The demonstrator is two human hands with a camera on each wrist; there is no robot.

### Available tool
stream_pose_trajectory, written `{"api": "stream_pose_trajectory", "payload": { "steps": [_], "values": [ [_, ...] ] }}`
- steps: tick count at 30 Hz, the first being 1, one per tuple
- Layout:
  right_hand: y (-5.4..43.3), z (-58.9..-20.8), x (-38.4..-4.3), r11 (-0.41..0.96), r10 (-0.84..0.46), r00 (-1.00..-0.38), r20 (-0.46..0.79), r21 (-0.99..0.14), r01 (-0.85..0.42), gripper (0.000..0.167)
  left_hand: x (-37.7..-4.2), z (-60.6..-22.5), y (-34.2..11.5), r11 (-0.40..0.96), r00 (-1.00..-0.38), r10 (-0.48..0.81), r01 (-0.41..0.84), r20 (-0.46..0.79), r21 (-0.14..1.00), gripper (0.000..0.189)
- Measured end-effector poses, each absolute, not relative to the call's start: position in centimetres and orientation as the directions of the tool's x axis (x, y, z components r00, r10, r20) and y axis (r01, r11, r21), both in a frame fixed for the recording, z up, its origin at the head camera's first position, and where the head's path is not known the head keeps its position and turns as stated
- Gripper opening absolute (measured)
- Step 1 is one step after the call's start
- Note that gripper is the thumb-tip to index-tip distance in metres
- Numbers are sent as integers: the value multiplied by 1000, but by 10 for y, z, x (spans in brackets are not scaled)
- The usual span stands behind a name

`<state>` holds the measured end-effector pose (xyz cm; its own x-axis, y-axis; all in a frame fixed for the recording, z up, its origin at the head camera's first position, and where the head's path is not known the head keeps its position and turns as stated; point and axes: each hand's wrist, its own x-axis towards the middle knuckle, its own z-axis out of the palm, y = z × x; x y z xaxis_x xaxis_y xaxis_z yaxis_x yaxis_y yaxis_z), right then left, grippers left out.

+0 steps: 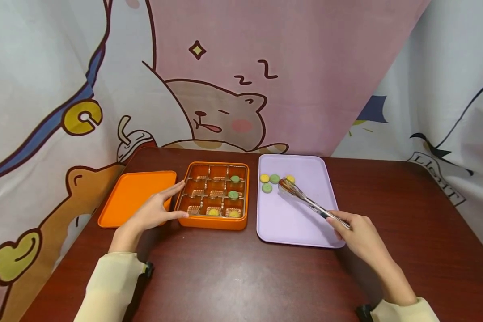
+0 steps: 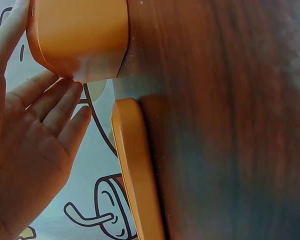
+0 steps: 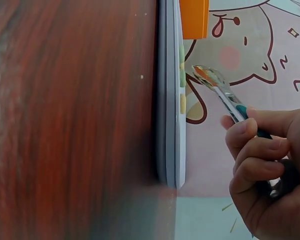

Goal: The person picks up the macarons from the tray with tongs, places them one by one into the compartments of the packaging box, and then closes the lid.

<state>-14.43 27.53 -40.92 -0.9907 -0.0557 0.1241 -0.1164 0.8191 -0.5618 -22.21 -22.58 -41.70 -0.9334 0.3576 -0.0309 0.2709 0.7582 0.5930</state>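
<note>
My left hand [image 1: 154,210] rests with extended fingers and thumb against the left side and front-left corner of an orange box [image 1: 213,222]. In the box, a clear divided insert [image 1: 216,194] holds two green round pieces [image 1: 233,195] in its right column and two yellow round pieces [image 1: 213,212] in the front row. My right hand [image 1: 360,235] grips metal tongs [image 1: 314,206], whose tips hover above a lilac tray [image 1: 298,228]. Beside the tips lie a yellow piece [image 1: 264,178], a green piece [image 1: 267,188] and others. Whether the tongs hold anything, I cannot tell.
A flat orange lid [image 1: 133,197] lies on the dark wooden table [image 1: 233,277], left of the box and partly behind my left hand. Behind the table hangs a cartoon-printed curtain [image 1: 306,89], which also runs along both sides.
</note>
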Motion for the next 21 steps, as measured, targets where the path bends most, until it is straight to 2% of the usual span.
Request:
{"api": "stream_pose_trajectory", "payload": {
  "steps": [6, 11, 21],
  "values": [
    [268, -408, -141, 799, -58, -971, 233, -572, -185, 16, -221, -416, -225, 757, -932, 362, 278, -27, 591, 97],
    [263, -405, -141, 743, -53, -970, 237, -640, -197, 16, -222, -416, -225, 761, -933, 359, 278, -23, 587, 97],
    [251, -402, -142, 685, -27, -955, 296, -691, -233, 15, -221, -418, -225, 758, -934, 355, 269, -30, 595, 95]
  ]
}}
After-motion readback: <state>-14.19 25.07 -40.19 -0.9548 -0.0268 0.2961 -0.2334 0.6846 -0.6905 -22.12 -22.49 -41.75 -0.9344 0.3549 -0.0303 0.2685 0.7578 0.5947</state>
